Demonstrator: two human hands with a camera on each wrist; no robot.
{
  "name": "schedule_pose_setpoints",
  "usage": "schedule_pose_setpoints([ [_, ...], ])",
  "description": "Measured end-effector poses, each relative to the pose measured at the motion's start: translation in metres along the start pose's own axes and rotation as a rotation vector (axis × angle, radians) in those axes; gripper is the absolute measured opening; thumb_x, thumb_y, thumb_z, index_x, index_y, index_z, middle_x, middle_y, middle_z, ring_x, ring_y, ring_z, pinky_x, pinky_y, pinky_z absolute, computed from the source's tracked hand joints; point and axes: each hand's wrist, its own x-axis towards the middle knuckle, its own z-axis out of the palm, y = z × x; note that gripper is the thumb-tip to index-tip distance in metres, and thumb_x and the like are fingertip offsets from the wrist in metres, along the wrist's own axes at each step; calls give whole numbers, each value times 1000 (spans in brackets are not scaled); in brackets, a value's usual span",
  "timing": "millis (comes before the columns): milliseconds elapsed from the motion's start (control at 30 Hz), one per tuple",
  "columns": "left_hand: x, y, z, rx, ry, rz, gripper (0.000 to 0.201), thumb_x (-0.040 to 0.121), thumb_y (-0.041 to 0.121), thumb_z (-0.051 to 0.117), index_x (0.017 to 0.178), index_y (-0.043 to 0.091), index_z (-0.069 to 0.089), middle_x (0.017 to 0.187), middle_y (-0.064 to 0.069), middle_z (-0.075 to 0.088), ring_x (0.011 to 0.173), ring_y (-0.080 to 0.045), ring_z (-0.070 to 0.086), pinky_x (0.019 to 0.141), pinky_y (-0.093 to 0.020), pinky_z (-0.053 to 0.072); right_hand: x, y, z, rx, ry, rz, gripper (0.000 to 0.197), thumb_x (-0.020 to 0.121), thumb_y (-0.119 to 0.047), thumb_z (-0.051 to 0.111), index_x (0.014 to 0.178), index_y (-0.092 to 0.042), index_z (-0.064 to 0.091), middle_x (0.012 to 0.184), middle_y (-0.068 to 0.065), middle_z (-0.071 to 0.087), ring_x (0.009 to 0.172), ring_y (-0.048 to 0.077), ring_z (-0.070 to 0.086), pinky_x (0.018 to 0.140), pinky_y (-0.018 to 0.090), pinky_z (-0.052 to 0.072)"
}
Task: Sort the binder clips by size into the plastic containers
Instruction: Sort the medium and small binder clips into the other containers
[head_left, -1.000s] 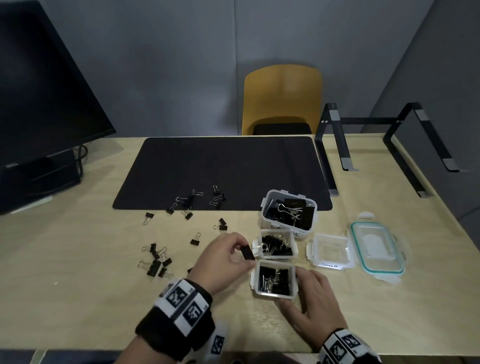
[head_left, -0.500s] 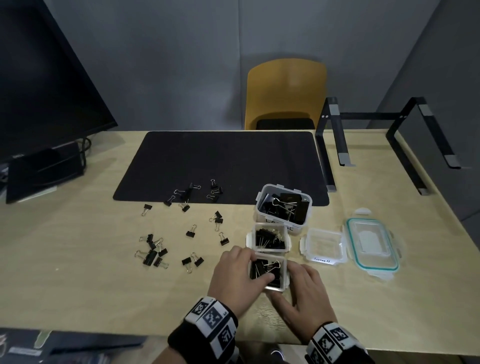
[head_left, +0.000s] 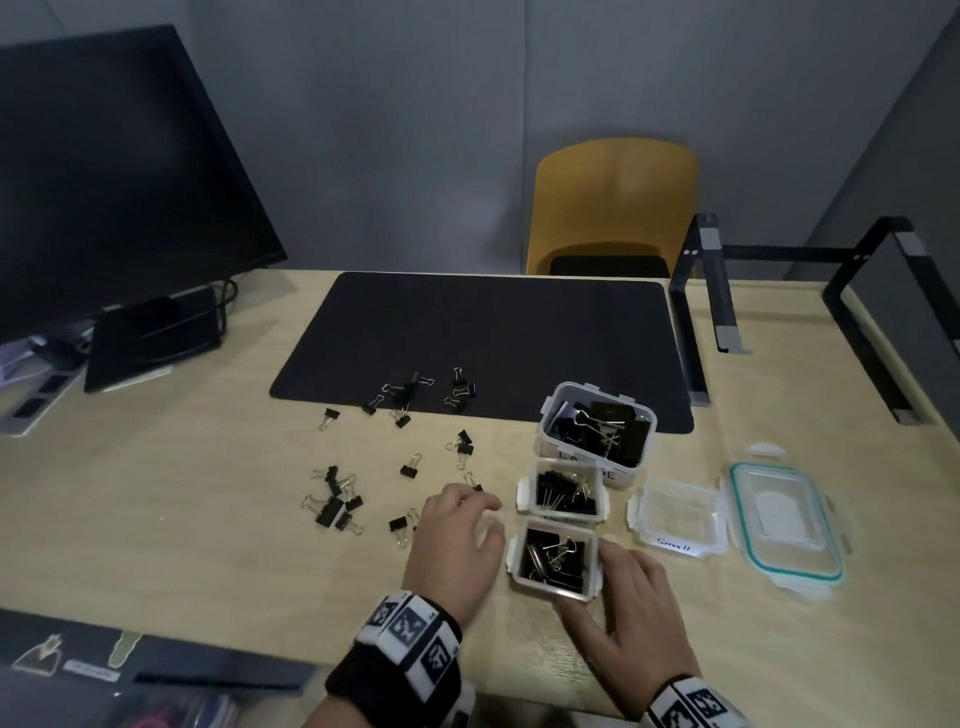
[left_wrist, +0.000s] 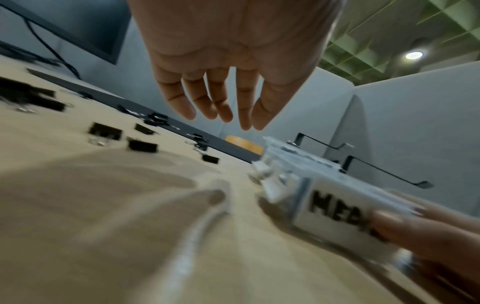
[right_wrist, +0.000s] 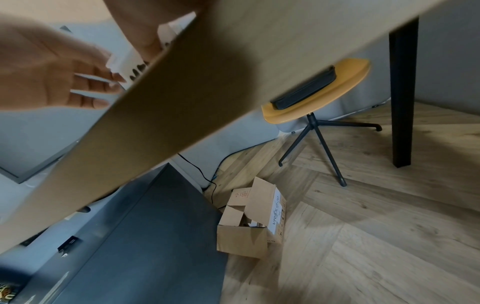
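Three open plastic containers stand in a row on the table. The far one (head_left: 597, 431) holds large black binder clips, the middle one (head_left: 566, 491) smaller ones. The near one (head_left: 553, 558), labelled "MED…" (left_wrist: 335, 205), also holds clips. My left hand (head_left: 480, 506) hovers just left of the near container with fingers relaxed and nothing in it (left_wrist: 221, 117). My right hand (head_left: 602, 577) rests against that container's near right corner, thumb along the front. Several loose clips (head_left: 332, 504) lie scattered to the left.
More loose clips (head_left: 405, 395) lie on the near edge of the black mat (head_left: 483, 332). A small lid (head_left: 675, 514) and a teal-rimmed lid (head_left: 784, 519) lie to the right. Monitor (head_left: 119, 171) back left, black stand (head_left: 696, 306) back right.
A second ago my left hand pinched a clip, then reached over the near container. Now it has drawn back to the left, empty. The right hand stays by the container.
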Motion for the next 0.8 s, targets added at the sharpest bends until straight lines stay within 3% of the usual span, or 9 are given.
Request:
schedule_pose_setpoints([
  [100,10,-22,-14,37,61,-122,24,93,23,52,116,25,59,119,12,50,111,-5,40,94,-17,32,0,0,0,6,5,2,62,76,-63,48,131,-37,38,122,-29,44,113,1,28,94,26,34],
  [233,21,-59,-38,46,216,-404,27,90,14,55,117,13,58,121,-4,56,113,-20,51,96,-31,42,2,-1,1,7,7,8,62,74,-63,48,129,-37,39,118,-30,44,111,1,29,93,29,37],
  [433,23,-110,-60,113,223,-684,36,88,21,60,121,9,52,126,-19,45,112,-36,48,97,-40,39,2,2,4,-9,3,20,62,72,-65,48,127,-37,40,116,-27,47,110,4,30,90,30,37],
  [633,28,-134,-64,128,168,-705,22,85,23,63,104,14,62,109,-15,59,91,-31,60,83,-36,50,3,0,4,-29,10,24,63,72,-66,47,127,-37,40,115,-30,44,111,8,35,85,30,38],
  [800,31,-128,-69,118,157,-653,16,89,17,59,101,8,58,101,-13,61,85,-26,57,75,-33,46,1,-1,5,-37,25,42,65,72,-69,46,127,-34,44,117,-28,47,110,3,32,85,29,38],
])
